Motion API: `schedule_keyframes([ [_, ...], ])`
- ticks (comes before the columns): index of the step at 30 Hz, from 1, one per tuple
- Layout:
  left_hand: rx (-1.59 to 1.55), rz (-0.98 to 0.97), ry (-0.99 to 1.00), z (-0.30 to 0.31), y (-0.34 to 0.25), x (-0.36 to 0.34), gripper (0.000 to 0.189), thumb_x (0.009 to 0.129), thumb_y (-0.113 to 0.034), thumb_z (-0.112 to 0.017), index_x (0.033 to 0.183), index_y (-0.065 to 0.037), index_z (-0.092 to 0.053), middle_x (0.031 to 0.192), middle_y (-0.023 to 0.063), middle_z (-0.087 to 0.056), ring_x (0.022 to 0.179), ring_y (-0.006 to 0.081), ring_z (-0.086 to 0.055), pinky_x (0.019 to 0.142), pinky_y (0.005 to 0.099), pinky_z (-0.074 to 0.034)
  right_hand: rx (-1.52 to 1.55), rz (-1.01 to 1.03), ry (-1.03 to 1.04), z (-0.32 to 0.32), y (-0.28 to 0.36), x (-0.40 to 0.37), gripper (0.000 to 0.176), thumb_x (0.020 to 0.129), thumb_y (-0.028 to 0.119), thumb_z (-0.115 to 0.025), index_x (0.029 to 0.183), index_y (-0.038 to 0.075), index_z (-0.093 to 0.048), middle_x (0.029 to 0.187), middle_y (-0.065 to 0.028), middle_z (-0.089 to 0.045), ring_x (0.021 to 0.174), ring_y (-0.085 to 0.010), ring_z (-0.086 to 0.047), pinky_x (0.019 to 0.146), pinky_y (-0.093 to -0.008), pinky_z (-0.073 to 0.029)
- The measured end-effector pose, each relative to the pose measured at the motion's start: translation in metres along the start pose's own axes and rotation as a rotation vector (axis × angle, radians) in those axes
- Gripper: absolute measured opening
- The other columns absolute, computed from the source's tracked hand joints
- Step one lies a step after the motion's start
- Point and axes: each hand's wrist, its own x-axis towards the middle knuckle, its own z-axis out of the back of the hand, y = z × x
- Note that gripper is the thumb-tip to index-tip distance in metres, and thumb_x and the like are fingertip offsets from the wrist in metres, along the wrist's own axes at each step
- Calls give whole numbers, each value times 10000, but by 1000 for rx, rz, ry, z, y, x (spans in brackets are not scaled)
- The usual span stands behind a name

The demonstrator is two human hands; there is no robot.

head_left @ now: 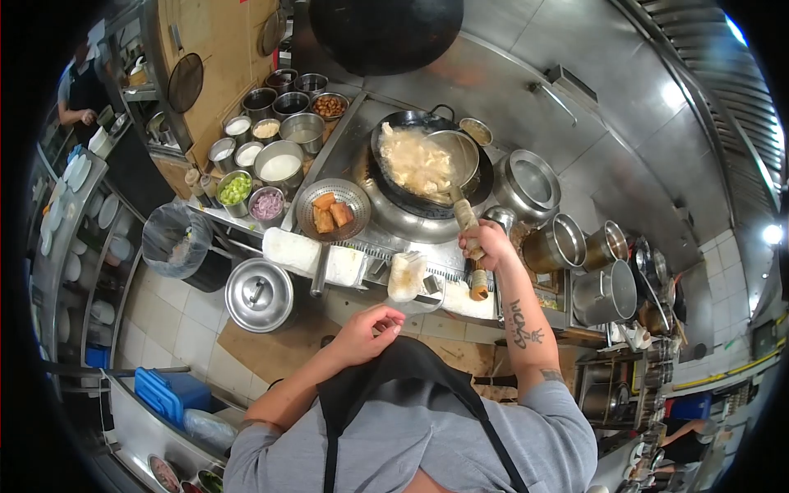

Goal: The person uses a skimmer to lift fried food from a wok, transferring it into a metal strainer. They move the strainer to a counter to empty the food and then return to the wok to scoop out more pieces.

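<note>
My right hand [486, 245] is closed around the wrapped handle of a round strainer [457, 153]. The strainer's bowl rests in a black wok [480, 186] over the stove, at the right side of pale, bubbling pieces of food [411, 160]. My left hand [368, 333] hovers in front of my black apron, its fingers loosely bent, thumb apart, holding nothing. Just beyond it, a white folded cloth [407, 275] lies at the stove's front edge. Left of the wok, a perforated metal strainer [309, 223] carries several browned, fried blocks [332, 212].
Several metal containers of ingredients [279, 164] stand at the left. A lidded pot [259, 294] and a bag-lined bin [175, 242] are on the floor. Stacked metal bowls [532, 182] and pots [604, 294] line the right. Another person [82, 90] stands at the far left.
</note>
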Motion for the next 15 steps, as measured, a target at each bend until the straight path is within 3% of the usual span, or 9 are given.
schedule_keyframes([
  [4,-5,-14,1,9,3,-3,216,944,-85,-651,1146,-11,-662,1032,76,-702,907,150,-671,821,290,-543,-125,93,-73,-22,-8,-13,343,850,-74,-601,1177,-62,-499,861,-109,-604,643,-178,-607,504,-333,-483],
  [8,-31,-27,30,18,6,-4,210,943,-80,-650,1141,-9,-660,1026,76,-700,909,150,-672,820,288,-542,-259,194,-167,-34,-22,-19,575,829,-76,-626,1377,-58,-454,876,-88,-608,639,-147,-593,517,-307,-472],
  [9,-33,-33,38,20,7,-4,209,943,-79,-650,1139,-8,-659,1025,76,-700,908,151,-672,819,288,-542,-280,202,-186,-35,-26,-18,676,833,-73,-625,1466,-55,-389,888,-83,-611,635,-137,-585,519,-298,-465],
  [15,-46,-71,75,28,15,-8,203,940,-70,-642,1132,-5,-654,1012,75,-699,900,152,-671,808,290,-540,-417,310,-306,-49,-42,-22,755,872,-65,-588,1558,-18,-276,898,-76,-624,621,-128,-574,497,-290,-460],
])
